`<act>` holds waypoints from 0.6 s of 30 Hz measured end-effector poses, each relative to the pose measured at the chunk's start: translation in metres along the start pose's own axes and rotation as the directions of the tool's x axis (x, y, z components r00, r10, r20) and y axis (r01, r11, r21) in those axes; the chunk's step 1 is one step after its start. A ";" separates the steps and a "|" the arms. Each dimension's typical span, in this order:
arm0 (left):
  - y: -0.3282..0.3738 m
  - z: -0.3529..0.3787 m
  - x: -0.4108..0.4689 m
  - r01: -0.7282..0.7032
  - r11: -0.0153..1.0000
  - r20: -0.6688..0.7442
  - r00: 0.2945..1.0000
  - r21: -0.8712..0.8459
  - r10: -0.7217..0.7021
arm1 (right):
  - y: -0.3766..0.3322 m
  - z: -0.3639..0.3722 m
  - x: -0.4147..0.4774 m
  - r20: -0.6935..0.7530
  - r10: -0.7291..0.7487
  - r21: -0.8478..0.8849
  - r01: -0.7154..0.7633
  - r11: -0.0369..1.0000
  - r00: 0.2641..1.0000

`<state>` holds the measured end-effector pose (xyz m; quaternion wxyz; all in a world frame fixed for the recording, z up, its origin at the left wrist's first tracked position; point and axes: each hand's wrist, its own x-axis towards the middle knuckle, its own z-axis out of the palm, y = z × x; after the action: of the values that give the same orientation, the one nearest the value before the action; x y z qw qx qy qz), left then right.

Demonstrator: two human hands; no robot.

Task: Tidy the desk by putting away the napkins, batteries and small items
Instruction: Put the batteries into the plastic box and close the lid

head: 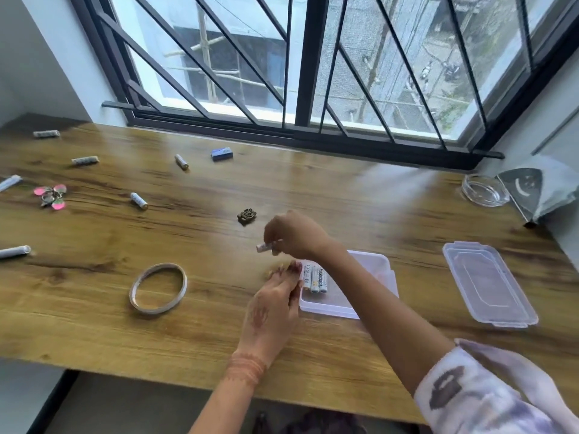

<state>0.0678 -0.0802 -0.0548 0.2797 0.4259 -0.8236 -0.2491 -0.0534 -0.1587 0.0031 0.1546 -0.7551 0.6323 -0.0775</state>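
Wooden desk (pixel 78 296) under a barred window (pixel 307 64). All places are given from the clear box (pixel 343 300), which sits open at the desk's front middle.

- Grey plastic bag (pixel 545 189): far right of the box, at the back, against the wall.
- Box lid (pixel 488 283): right of the box, apart from it, lying flat.
- Right hand (pixel 296 236): just behind the box's left corner, fingers pinching one battery (pixel 264 247) held above the desk.
- Left hand (pixel 272 308): at the box's left wall, fingers fairly straight and gripping nothing, tips at the rim.
- Tape ring (pixel 182 285): left of the box, flat on the desk.
- Glass ashtray (pixel 484 191): behind and right of the box, touching the bag.
- Pink keychain (pixel 50 197): far left of the box.
- Batteries in the box (pixel 315 280): a few side by side along its left wall.
- Loose batteries: all left of the box, scattered well apart at (pixel 138 201), (pixel 181 161), (pixel 85 160), (pixel 46 133) and (pixel 14 252).
- Small blue block (pixel 221 153): behind and left of the box, near the window.
- Brown trinket (pixel 247 216): just behind and left of the box, near the right hand.
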 end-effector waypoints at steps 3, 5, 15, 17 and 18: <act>-0.001 0.003 -0.001 0.025 0.999 0.019 1.000 -0.045 -0.024 | 0.004 -0.009 -0.036 -0.267 0.223 0.310 -0.136 0.941 0.937; -0.001 0.004 -0.001 0.033 0.998 0.032 0.999 -0.059 -0.032 | 0.005 -0.013 -0.066 -0.323 0.424 0.505 -0.225 0.833 0.846; -0.002 0.004 0.000 0.014 0.997 0.050 0.999 -0.070 -0.010 | 0.028 0.026 -0.120 0.018 0.795 0.647 -0.613 0.452 0.606; -0.001 0.003 0.000 0.010 0.997 0.042 0.999 -0.075 -0.007 | 0.025 0.028 -0.115 -0.019 0.792 0.609 -0.622 0.493 0.610; -0.001 0.003 0.000 0.009 0.997 0.038 0.999 -0.075 -0.006 | 0.025 0.030 -0.112 -0.038 0.789 0.603 -0.615 0.507 0.613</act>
<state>0.0661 -0.0804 -0.0579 0.2790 0.4134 -0.8171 -0.2892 -0.0880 -0.0487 -0.0241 0.2751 -0.3297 0.8531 -0.2964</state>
